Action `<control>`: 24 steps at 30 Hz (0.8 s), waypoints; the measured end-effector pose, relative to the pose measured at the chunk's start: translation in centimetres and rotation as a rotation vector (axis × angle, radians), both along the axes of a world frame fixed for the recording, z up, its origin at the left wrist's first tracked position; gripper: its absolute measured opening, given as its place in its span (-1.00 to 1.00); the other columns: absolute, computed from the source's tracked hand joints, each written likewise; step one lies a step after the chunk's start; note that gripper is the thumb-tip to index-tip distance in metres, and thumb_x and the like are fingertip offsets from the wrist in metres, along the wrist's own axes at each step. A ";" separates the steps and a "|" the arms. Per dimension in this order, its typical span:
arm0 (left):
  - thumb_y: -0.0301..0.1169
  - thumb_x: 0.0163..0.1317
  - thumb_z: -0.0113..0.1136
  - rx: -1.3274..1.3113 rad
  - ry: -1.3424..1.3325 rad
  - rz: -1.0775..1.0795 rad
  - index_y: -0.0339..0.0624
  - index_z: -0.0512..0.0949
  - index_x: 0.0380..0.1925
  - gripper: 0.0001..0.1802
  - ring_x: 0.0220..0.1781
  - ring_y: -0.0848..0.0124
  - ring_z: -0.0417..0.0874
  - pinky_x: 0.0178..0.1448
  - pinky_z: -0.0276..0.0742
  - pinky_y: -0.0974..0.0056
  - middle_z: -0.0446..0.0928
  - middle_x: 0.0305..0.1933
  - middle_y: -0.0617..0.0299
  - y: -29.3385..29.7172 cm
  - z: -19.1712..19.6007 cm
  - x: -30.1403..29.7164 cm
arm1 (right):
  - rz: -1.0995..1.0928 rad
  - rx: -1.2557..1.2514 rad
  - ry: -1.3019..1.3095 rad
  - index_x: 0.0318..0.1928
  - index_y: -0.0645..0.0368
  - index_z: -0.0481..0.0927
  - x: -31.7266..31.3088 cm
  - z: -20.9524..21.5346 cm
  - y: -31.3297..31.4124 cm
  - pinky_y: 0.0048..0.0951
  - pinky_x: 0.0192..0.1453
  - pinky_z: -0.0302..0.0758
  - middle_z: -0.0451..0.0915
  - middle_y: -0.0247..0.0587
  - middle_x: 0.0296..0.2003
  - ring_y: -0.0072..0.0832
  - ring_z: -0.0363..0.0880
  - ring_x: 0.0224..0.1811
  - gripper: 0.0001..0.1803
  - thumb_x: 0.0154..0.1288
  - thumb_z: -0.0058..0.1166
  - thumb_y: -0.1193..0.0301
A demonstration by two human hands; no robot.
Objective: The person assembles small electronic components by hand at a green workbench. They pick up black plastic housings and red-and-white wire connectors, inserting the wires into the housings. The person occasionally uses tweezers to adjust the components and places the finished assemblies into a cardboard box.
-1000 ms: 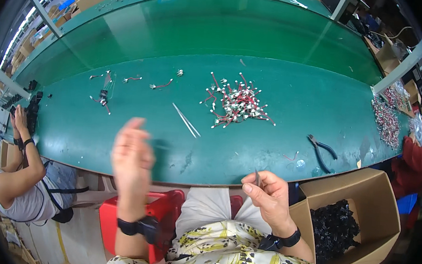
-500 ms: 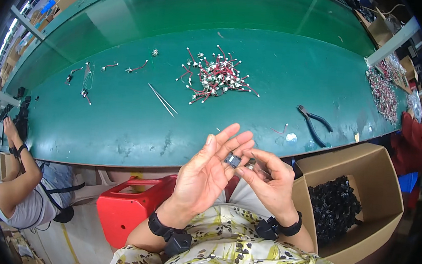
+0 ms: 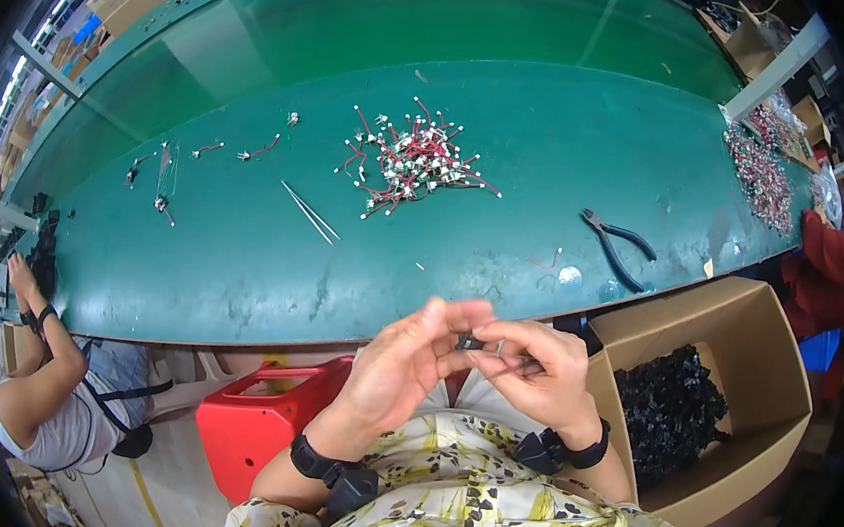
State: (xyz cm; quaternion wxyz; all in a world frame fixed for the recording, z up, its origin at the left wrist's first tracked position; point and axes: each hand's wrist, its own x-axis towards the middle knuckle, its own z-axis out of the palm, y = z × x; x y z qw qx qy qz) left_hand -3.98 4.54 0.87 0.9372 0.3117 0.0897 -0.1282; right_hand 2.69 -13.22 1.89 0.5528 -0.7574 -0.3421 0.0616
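Note:
My left hand (image 3: 395, 367) is raised in front of the bench edge, its fingers curled around a small dark block-shaped part (image 3: 467, 342). My right hand (image 3: 545, 375) meets it fingertip to fingertip, thumb and forefinger pinched close by the part. Fingers cover most of the part, and what lies inside the right pinch is hidden. Beyond my hands, a pile of red-wired leads with white connectors (image 3: 416, 163) sits on the green bench (image 3: 240, 278). Tweezers (image 3: 310, 214) lie left of the pile, and dark-handled cutting pliers (image 3: 616, 248) lie to its right.
A cardboard box (image 3: 760, 414) of black parts (image 3: 670, 411) stands at my right. A red plastic stool (image 3: 244, 434) is at my left. Another person (image 3: 50, 382) works at the far left; a red sleeve (image 3: 828, 269) shows at the right. More leads (image 3: 759, 178) are heaped at the bench's right end.
My left fingers have folded inward over the dark part, which lay visible on them before. My right fingertips have drawn closer to it. The view has shifted slightly.

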 end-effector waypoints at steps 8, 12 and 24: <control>-0.51 0.37 0.11 0.259 0.088 -0.159 -0.37 0.45 0.18 -0.61 0.07 0.31 0.64 0.19 0.58 0.22 0.59 0.07 0.03 0.9 -0.1 -1.2 | 0.233 -0.094 -0.262 -0.24 0.03 0.69 1.7 0.4 -0.6 -0.39 -0.49 0.47 0.54 -0.31 -0.55 -0.37 0.55 -0.57 -0.63 -0.14 0.19 0.66; -0.55 0.33 0.17 0.252 0.028 -0.132 -0.34 0.50 0.12 -0.65 0.05 0.38 0.65 0.15 0.57 0.33 0.60 0.06 0.06 1.4 -0.6 -1.2 | 0.368 -0.123 -0.197 -0.21 0.05 0.69 3.5 1.6 -0.4 -0.42 -0.48 0.49 0.59 -0.32 -0.50 -0.44 0.56 -0.56 -0.70 -0.03 0.24 0.60; -0.47 0.44 0.01 0.042 0.034 0.141 -0.37 0.40 0.22 -0.61 -0.04 0.30 0.68 0.06 0.64 0.27 0.60 0.01 -0.04 2.0 -0.3 2.4 | 0.009 -0.416 -0.137 -0.19 0.26 0.69 15.0 1.4 6.6 -0.30 -0.13 0.50 0.62 -0.07 -0.27 -0.19 0.63 -0.22 -0.74 0.18 0.28 0.34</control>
